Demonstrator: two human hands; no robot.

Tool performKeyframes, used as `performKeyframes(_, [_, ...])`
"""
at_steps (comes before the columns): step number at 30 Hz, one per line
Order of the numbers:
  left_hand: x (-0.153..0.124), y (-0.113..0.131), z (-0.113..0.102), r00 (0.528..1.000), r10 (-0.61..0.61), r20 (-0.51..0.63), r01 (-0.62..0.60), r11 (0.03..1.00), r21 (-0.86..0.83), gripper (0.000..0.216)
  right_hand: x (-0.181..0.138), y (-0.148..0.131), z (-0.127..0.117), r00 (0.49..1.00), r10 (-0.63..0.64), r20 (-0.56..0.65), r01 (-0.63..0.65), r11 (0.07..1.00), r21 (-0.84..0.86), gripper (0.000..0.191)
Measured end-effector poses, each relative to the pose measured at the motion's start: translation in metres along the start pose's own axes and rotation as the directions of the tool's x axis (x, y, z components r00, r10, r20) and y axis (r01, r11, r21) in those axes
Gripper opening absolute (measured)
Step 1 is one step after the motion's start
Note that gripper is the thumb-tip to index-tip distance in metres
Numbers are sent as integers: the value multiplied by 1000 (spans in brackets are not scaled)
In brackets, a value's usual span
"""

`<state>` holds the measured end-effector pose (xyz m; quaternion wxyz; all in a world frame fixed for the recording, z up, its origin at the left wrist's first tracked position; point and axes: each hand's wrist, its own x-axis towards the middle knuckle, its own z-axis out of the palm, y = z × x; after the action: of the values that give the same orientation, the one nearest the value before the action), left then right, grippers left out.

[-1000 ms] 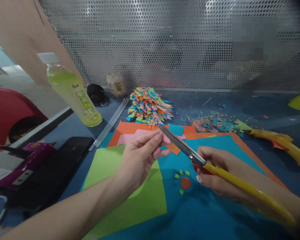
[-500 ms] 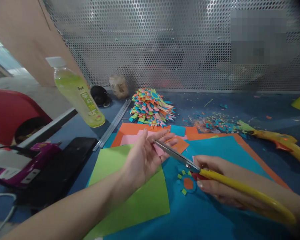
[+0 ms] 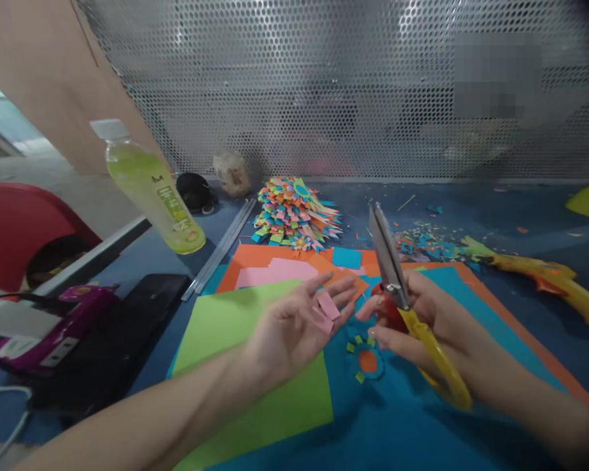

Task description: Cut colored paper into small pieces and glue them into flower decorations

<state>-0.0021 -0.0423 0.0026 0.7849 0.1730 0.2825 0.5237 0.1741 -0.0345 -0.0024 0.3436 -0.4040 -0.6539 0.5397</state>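
Over the layered sheets of blue, green and orange craft paper (image 3: 422,418), left hand (image 3: 294,327) spread palm-up, fingers loosely splayed, gripping nothing, with 2 small pink paper strips (image 3: 328,305) resting across the fingertips. Just right of it, right hand (image 3: 422,320) wrapped around the yellow-handled scissors (image 3: 397,281), metal blades pressed together and aimed up and away toward the perforated metal screen (image 3: 324,85); thumb and forefinger tips reaching toward the pink strips, nearly touching the left fingertips.

For a clean pick-off, best to keep the left palm level so the strips stay put, pinch 1 strip at its edge rather than both, and hold the blade tips well clear of the left fingers while the 2 hands work this close together.

Directly below the gap between both hands, flat on the blue sheet, a small paper flower (image 3: 367,358) with an orange centre, blue ring and a few green petals, apart from either hand. Farther back, a heap of multicoloured finished paper flowers (image 3: 294,212); left of that, a plastic bottle of green drink (image 3: 152,190); at far right, a yellow glue gun (image 3: 554,278) lying on the table among paper scraps.
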Motion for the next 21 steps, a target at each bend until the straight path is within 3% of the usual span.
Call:
performKeyframes(2, [0, -3, -1, 998, -50, 36, 48, 998, 51, 61, 1, 1, 1, 1000, 19, -14, -19, 999, -34, 31])
performKeyframes(5, [1, -5, -2, 989, -107, 98, 97, 990, 101, 59, 2, 3, 1, 997, 7, -82, -13, 997, -74, 34])
performKeyframes(9, [-1, -11, -5, 980, -85, 179, 63, 990, 127, 59, 3, 4, 2, 998, -2, -56, -2, 997, -73, 33])
performKeyframes(14, [-2, -21, -10, 966, -90, 243, 39, 978, 206, 54, 1, 3, 8, 996, 81, -43, -78, 995, 65, 41])
performKeyframes(21, [-1, -24, -8, 953, -95, 289, 26, 972, 233, 59, 1, 0, 19, 984, 129, -122, -99, 969, 226, 48])
